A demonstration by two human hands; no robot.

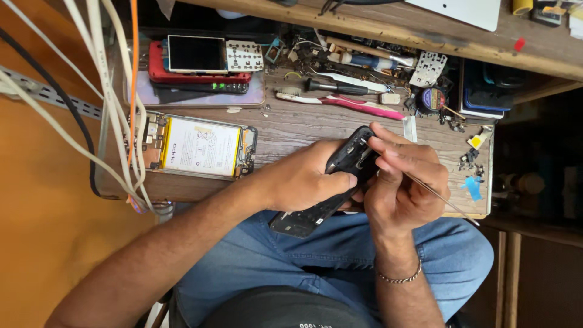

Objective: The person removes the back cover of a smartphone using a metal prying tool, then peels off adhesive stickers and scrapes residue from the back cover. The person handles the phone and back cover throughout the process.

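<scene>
Over the near edge of the desk (291, 130), above your lap, your left hand (303, 182) is wrapped around a black phone frame (316, 212), thumb pressed along its side. Its upper end is hidden between your two hands; its lower end juts out over your jeans, clear of the desk. Your right hand (401, 182) is closed on a thin metal probe (440, 197), pinched between thumb and fingers. The tip is buried behind your fingers where it meets the frame, so you cannot tell what it touches; the tail runs out past your palm toward the desk's right corner. The two hands sit together, touching around the frame.

To the left, an opened phone (200, 147) lies flat near the desk's left edge, battery showing, its left end partly masked by hanging white cables (112, 103). Behind it, toward the far edge, a red phone (197, 64) rests on a stack whose lower layers are hard to separate. A pink-handled toothbrush (340, 103) and a screwdriver (340, 88) lie along the far side amid small parts too cluttered to name. Tiny scraps by the right edge are too small to identify.
</scene>
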